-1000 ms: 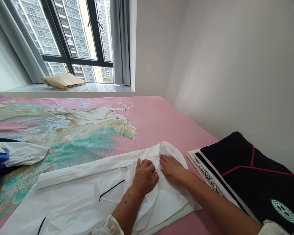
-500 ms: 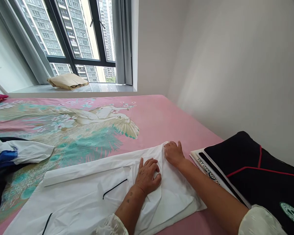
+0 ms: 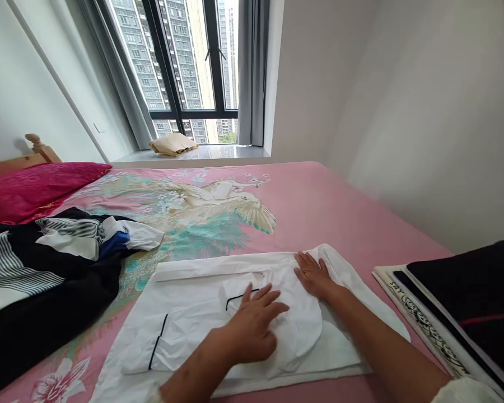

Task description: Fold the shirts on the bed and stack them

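Note:
A white garment with thin black trim (image 3: 180, 330) lies spread out on the bed in front of me, one part of it folded over on top. My left hand (image 3: 256, 324) is over its middle with fingers spread; whether it touches the cloth I cannot tell. Farther up, near the far right edge, my right hand (image 3: 313, 275) rests flat on the folded fabric, fingers stretched out. Neither hand grips anything. The left forearm covers the near part of the garment.
A stack of folded clothes (image 3: 479, 280), black on top, lies at the right. Loose black, white and striped clothes (image 3: 79, 268) are heaped at the left, before a red pillow (image 3: 46, 187). A beige folded bundle (image 3: 174, 144) rests on the windowsill. A wall borders the bed's right side.
My view has turned left. The right hand has let go of the fabric near the far edge and now lies flat. The right-side fabric has been folded inward. My left hand's fingers have spread.

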`<move>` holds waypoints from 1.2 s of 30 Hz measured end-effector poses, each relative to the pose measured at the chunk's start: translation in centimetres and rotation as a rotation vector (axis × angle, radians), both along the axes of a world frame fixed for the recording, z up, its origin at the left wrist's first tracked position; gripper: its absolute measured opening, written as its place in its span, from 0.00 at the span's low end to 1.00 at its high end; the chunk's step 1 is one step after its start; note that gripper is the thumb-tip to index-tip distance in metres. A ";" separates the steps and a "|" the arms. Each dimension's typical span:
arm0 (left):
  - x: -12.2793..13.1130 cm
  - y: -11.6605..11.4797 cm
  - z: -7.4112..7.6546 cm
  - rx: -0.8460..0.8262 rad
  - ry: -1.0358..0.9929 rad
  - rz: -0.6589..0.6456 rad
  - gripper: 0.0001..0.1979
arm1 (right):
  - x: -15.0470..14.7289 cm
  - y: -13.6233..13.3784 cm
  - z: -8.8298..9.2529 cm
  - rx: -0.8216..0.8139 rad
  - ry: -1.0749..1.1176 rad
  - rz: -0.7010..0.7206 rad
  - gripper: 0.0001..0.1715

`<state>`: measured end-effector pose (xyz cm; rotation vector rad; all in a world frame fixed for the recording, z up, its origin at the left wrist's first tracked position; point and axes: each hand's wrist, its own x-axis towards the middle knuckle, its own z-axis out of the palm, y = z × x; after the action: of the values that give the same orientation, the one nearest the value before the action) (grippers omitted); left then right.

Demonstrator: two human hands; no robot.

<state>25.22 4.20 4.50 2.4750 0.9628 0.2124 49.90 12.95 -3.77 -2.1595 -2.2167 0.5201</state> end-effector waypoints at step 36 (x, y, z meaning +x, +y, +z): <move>-16.7 -1.2 -0.3 0.326 0.067 0.735 0.12 | -9.1 -10.7 11.6 0.183 0.202 0.049 0.13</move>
<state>8.49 2.97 4.16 2.2880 1.9704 0.5592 40.83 2.26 7.78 -1.8796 -2.1235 0.4901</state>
